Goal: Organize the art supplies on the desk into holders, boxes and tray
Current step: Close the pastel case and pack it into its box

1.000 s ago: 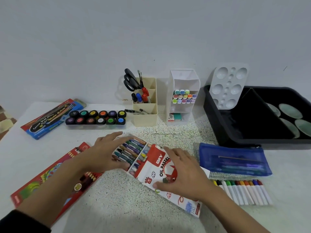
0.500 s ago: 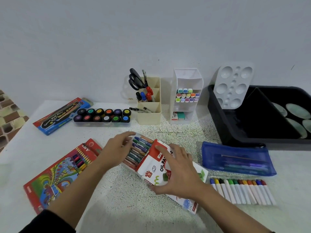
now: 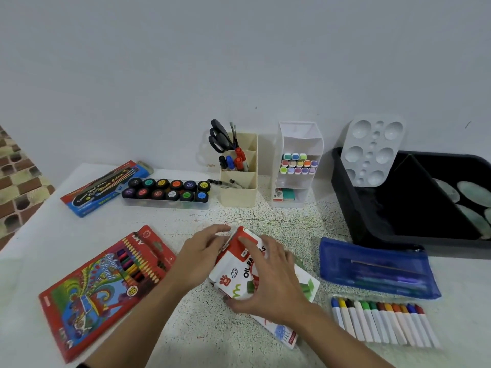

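Observation:
A red and white oil pastel box (image 3: 235,281) lies at the middle of the desk, its sleeve covering the tray so no pastels show. My left hand (image 3: 200,254) grips the box's far left end, fingers curled over it. From the right, my right hand (image 3: 271,284) holds the sleeve, fingers on top and thumb at the near edge. A beige holder (image 3: 240,193) with scissors and markers and a white holder (image 3: 301,140) with pastel-capped markers stand at the back. At the right is a black tray (image 3: 344,200).
A coloured pencil box (image 3: 106,285) lies front left, a blue watercolour box (image 3: 102,191) and a tray of paint pots (image 3: 167,191) behind it. A white palette (image 3: 372,152) leans in the black tray. A blue pouch (image 3: 377,269) and a row of markers (image 3: 382,322) lie right.
The pastel tray has slid into the sleeve: the exposed pastels are now covered. My left hand moved right against the box's end, and my right hand shifted up along the sleeve.

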Demonstrator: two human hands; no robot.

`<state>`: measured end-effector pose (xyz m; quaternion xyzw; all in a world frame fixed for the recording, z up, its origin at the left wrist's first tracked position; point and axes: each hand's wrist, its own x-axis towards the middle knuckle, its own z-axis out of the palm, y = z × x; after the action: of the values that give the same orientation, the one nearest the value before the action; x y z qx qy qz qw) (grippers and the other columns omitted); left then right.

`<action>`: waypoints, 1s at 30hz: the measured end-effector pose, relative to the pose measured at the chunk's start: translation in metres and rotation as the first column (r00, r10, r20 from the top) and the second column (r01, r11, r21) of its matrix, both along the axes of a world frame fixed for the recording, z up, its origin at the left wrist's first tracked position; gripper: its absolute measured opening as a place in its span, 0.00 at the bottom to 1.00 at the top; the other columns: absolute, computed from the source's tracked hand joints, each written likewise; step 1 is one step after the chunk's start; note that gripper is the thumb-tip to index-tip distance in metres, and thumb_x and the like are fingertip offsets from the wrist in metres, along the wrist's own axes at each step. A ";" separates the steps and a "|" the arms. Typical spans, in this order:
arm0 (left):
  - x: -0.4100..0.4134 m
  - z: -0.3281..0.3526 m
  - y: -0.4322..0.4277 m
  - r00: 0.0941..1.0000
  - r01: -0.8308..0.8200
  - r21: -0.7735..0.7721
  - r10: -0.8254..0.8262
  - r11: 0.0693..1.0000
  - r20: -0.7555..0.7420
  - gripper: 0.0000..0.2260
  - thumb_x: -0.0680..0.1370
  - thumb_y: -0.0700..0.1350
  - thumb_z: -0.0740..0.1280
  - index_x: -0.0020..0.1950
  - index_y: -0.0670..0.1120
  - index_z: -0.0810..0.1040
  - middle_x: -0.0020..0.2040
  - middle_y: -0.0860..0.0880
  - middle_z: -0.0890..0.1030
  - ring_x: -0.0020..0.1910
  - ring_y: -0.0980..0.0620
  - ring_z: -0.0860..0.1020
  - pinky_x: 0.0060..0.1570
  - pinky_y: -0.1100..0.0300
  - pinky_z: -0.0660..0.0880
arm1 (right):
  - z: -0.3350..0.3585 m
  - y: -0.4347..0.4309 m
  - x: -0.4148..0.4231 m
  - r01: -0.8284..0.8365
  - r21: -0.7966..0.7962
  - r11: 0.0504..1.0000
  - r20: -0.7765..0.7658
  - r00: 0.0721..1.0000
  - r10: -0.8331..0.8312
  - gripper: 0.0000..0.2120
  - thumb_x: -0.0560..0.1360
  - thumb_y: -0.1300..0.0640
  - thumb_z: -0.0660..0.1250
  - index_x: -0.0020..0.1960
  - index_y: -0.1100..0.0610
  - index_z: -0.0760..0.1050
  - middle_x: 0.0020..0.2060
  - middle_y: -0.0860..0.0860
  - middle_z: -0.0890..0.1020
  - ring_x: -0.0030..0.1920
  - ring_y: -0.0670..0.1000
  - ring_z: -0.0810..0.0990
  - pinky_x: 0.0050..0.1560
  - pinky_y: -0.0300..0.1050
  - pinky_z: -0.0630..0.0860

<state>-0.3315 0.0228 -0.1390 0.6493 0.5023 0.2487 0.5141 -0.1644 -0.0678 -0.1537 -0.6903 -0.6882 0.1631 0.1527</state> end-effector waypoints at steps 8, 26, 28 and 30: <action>0.007 -0.004 -0.010 0.998 -0.058 -0.014 0.058 0.998 -0.023 0.09 0.82 0.48 0.65 0.60 0.55 0.81 0.49 0.53 0.85 0.45 0.54 0.85 0.49 0.51 0.82 | -0.001 0.008 -0.007 -0.019 -0.010 1.000 0.001 1.000 0.019 0.59 0.58 0.27 0.71 0.78 0.37 0.41 0.73 0.49 0.55 0.74 0.51 0.54 0.70 0.50 0.50; -0.001 0.054 0.022 0.998 0.019 0.082 -0.013 0.996 -0.069 0.04 0.77 0.41 0.73 0.48 0.44 0.80 0.43 0.49 0.86 0.37 0.54 0.85 0.35 0.57 0.83 | 0.045 0.036 0.014 0.092 -0.078 0.993 -0.677 0.726 -0.120 0.30 0.74 0.56 0.76 0.69 0.41 0.68 0.49 0.48 0.83 0.44 0.50 0.87 0.44 0.55 0.85; -0.003 0.068 0.021 0.997 0.043 0.140 -0.034 0.989 -0.065 0.03 0.78 0.42 0.72 0.48 0.45 0.79 0.42 0.49 0.86 0.37 0.53 0.85 0.34 0.56 0.83 | 0.054 0.034 0.011 0.075 -0.064 0.995 -0.787 0.609 -0.096 0.24 0.77 0.59 0.72 0.67 0.40 0.69 0.46 0.49 0.84 0.43 0.52 0.87 0.43 0.57 0.85; -0.005 0.085 0.020 0.996 0.056 0.254 -0.037 0.966 -0.078 0.02 0.78 0.44 0.72 0.48 0.48 0.80 0.42 0.51 0.86 0.38 0.55 0.85 0.34 0.55 0.83 | 0.060 0.034 0.006 0.060 -0.016 0.998 -0.859 0.510 -0.044 0.21 0.79 0.58 0.70 0.64 0.38 0.69 0.48 0.47 0.84 0.46 0.56 0.87 0.44 0.61 0.84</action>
<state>-0.3362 0.0425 -0.0544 0.7305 0.4691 0.2754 0.4130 -0.1586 -0.0339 -0.0933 -0.5384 -0.5031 0.4729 0.4831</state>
